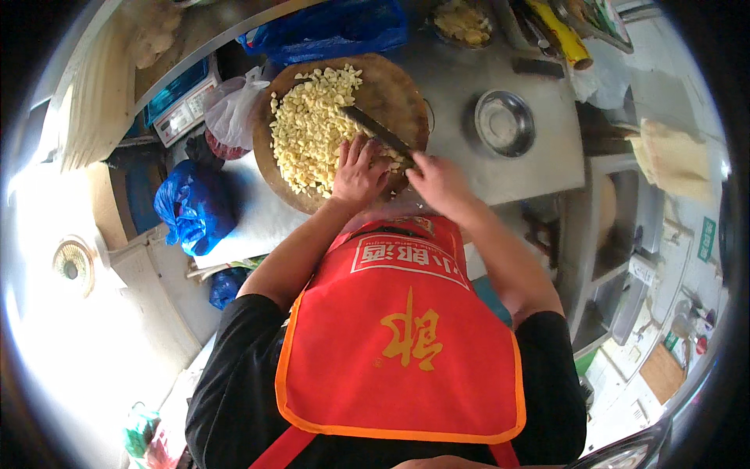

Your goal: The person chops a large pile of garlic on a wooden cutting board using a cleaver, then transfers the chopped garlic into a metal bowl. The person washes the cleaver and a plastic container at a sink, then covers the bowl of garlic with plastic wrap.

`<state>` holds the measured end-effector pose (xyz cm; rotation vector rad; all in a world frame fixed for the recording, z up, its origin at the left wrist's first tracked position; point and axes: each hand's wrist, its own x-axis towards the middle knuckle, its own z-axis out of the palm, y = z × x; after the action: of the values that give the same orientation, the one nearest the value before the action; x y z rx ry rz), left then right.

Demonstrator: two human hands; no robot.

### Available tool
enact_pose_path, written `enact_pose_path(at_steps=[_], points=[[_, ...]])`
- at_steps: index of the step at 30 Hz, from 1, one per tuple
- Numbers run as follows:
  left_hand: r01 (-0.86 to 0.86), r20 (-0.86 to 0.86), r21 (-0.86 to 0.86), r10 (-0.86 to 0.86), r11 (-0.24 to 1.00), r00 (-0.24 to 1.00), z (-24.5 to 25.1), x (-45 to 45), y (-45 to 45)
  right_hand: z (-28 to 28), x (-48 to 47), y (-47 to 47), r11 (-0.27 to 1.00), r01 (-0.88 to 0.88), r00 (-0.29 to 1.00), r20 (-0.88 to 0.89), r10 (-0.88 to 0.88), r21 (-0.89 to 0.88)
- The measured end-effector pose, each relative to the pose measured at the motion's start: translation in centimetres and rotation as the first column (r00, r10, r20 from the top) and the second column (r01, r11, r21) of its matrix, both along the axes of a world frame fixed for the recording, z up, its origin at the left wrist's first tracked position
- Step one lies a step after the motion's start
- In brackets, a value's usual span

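Note:
A round wooden chopping block [398,76] lies before me, its left half heaped with pale yellow chopped pieces [310,129] that look like garlic. My right hand [436,183] grips a kitchen knife [378,129] at the block's right edge. Its dark blade slants up and left across the wood, the tip touching the heap's right side. Just left of the blade, my left hand [358,176] rests palm down at the heap's lower right, fingers slightly spread. What lies under that palm is hidden. Small bits are scattered near the blade's handle end.
A steel bowl [505,123] stands to the right on the metal table [551,158]. Left are a tied blue plastic bag [196,205], a clear bag [237,108] and a weighing scale [184,114]. Behind the block lie a blue bag [340,32] and a dish of yellowish food [463,23].

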<state>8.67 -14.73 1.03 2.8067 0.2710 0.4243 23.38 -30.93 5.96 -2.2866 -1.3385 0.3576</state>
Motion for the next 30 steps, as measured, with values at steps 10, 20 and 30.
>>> enact_pose_path(at_steps=[10,20,30], points=[[0.051,0.025,-0.071,-0.050,0.996,0.998,0.8,0.5,0.8,-1.1,2.1,-9.0,0.806,0.470,0.366,-0.752,-0.548,-0.358],[-0.047,0.065,-0.103,0.054,0.994,0.996,1.0,3.0,-0.1,-2.0,-8.5,-3.2,0.871,0.397,0.371,-0.817,-0.442,-0.291],[-0.116,0.257,-0.257,0.184,0.959,0.949,2.1,3.1,-0.1,1.8,-8.2,-2.7,0.931,0.325,0.393,-0.871,-0.294,-0.168]])
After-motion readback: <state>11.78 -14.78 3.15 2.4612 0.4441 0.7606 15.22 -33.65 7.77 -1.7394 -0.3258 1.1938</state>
